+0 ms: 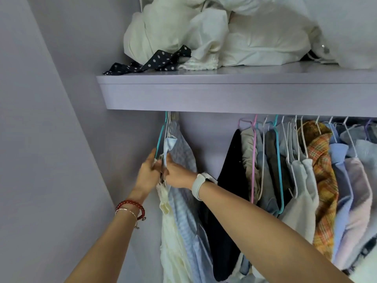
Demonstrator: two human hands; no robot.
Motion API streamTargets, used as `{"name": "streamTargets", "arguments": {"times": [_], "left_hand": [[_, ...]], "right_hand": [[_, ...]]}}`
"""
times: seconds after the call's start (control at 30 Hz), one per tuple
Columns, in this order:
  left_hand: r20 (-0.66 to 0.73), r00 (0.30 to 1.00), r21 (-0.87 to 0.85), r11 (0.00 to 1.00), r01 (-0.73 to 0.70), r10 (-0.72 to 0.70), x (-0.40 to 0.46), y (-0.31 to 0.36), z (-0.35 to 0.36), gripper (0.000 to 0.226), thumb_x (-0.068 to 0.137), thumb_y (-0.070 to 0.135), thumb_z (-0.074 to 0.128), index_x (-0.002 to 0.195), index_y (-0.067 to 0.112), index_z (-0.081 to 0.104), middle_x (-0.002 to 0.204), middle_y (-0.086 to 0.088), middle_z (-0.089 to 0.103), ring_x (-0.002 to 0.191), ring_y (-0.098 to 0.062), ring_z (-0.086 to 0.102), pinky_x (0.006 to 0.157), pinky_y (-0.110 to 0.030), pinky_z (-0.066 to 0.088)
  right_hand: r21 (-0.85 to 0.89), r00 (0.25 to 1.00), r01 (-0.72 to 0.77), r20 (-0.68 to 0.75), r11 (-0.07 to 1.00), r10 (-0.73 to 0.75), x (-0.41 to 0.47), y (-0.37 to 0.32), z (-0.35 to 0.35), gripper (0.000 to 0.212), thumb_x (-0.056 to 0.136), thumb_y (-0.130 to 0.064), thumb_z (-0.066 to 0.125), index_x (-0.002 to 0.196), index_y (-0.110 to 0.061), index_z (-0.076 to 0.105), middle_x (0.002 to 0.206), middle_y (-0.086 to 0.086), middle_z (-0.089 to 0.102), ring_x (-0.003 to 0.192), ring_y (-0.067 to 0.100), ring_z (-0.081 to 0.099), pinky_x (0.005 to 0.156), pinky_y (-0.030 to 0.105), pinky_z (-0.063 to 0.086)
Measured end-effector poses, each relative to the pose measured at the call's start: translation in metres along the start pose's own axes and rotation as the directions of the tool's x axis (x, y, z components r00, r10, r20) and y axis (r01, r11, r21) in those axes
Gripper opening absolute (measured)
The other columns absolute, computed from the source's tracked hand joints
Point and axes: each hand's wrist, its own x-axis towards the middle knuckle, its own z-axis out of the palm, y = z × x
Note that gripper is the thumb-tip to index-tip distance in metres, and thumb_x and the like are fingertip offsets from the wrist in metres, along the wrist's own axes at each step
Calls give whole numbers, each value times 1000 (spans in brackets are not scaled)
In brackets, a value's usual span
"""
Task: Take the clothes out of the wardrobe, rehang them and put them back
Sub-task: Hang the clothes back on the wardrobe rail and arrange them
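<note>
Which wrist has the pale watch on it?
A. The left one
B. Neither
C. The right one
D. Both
C: the pale watch sits on the wrist of the right hand, while the left hand has a red bead bracelet on its wrist instead.

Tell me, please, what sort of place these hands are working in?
Most likely a built-in bedroom wardrobe: garments on hangers in a row under a lilac shelf, which carries crumpled white bedding. Both hands, left hand and right hand, handle a light blue shirt at its left end.
</note>
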Motion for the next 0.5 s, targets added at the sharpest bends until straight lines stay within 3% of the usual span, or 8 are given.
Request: {"name": "streamTargets", "arguments": {"times": [0.07, 0.13, 0.2, 0.23, 0.3, 0.4, 0.5], "left_hand": [[10, 1000, 23, 999, 24, -25, 1, -4, -3, 47, 96, 2, 40, 142, 9, 32, 99, -3, 64, 86, -13, 55, 67, -12, 42], [1, 999, 65, 997, 52, -52, 1, -5, -6, 48, 97, 8, 42, 143, 10, 29, 115, -13, 60, 94, -17, 53, 72, -15, 37], [-12, 998, 168, 984, 62, -61, -5, -1, -7, 51, 96, 16, 45, 144, 14, 28, 120, -20, 56, 102, -28, 55, 79, -22, 40], [-26, 998, 223, 973, 56, -52, -8, 4, -7, 53, 95, 19, 47, 145, 14, 27, 125, -21, 52, 112, -33, 51, 89, -29, 41], [-75, 997, 312, 950, 17, 7, -16, 18, -3, 57, 93, 23, 51, 144, 11, 28, 139, -20, 39, 129, -34, 37, 105, -37, 30], [-139, 975, 421, 902, -98, 171, -25, 47, 14, 53, 92, 21, 52, 140, 9, 35, 147, -14, 30, 139, -31, 20, 114, -48, 14], [-98, 934, 387, 878, -282, 343, -34, 75, 46, 46, 89, 12, 54, 133, 7, 44, 143, -12, 38, 140, -29, 20, 115, -44, 10]], "right_hand": [[32, 1000, 3, -13, 999, -2, 1, 3, 5, 66, 96, -11, 33, 144, -7, -11, 64, -1, 32, 54, 8, 34, 39, 8, 32], [59, 1000, 5, -21, 998, -4, -3, 12, 5, 63, 97, -17, 33, 145, -8, -8, 72, 5, 42, 63, 15, 43, 59, 18, 41], [82, 1000, 14, -13, 997, -13, -11, 22, 0, 59, 99, -22, 32, 145, -6, 0, 103, 12, 52, 96, 22, 52, 90, 32, 41], [75, 999, 24, -23, 997, -22, -17, 27, -4, 56, 99, -24, 32, 145, -3, 7, 127, 16, 46, 118, 24, 44, 103, 32, 31], [45, 993, 52, -110, 998, -47, -34, 40, -12, 50, 99, -23, 35, 142, -1, 21, 147, 15, 29, 135, 23, 28, 108, 25, 19], [3, 909, 88, -408, 996, -79, -68, 58, -25, 38, 95, -13, 40, 132, -3, 43, 137, 13, 44, 126, 25, 42, 103, 27, 31], [-63, 695, 102, -710, 993, -116, -104, 71, -39, 29, 87, 0, 44, 111, 1, 60, 113, 13, 60, 106, 29, 55, 91, 23, 37]]}}
